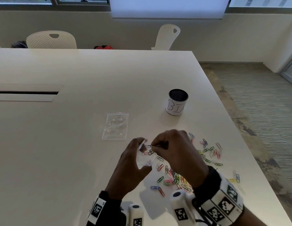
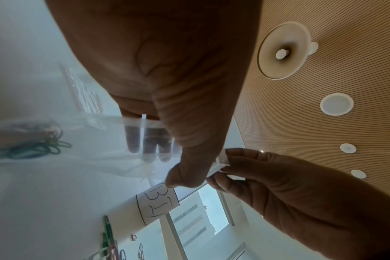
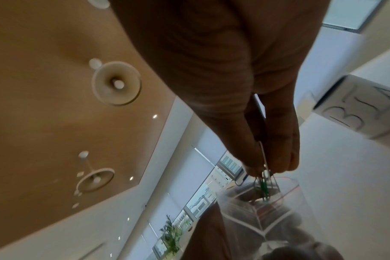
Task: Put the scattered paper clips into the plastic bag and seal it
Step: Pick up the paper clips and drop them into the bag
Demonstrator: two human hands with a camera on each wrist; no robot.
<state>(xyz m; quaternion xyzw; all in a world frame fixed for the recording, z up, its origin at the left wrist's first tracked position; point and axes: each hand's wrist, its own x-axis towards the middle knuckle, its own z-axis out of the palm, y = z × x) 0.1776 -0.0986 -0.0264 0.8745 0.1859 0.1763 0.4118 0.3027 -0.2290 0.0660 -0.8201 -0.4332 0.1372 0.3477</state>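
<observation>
My left hand holds a small clear plastic bag upright just above the white table, thumb and fingers pinching its rim so the mouth stays open. My right hand pinches a tangled bunch of paper clips right at the bag's mouth. In the right wrist view the bunch of clips hangs from my fingertips into the open bag. In the left wrist view, green clips show through the bag. Several coloured clips lie scattered on the table under and right of my right hand.
A second clear bag lies flat beyond my hands. A black mesh cup with a white label stands farther back right. More clips spread toward the table's right edge. White chairs stand behind the table.
</observation>
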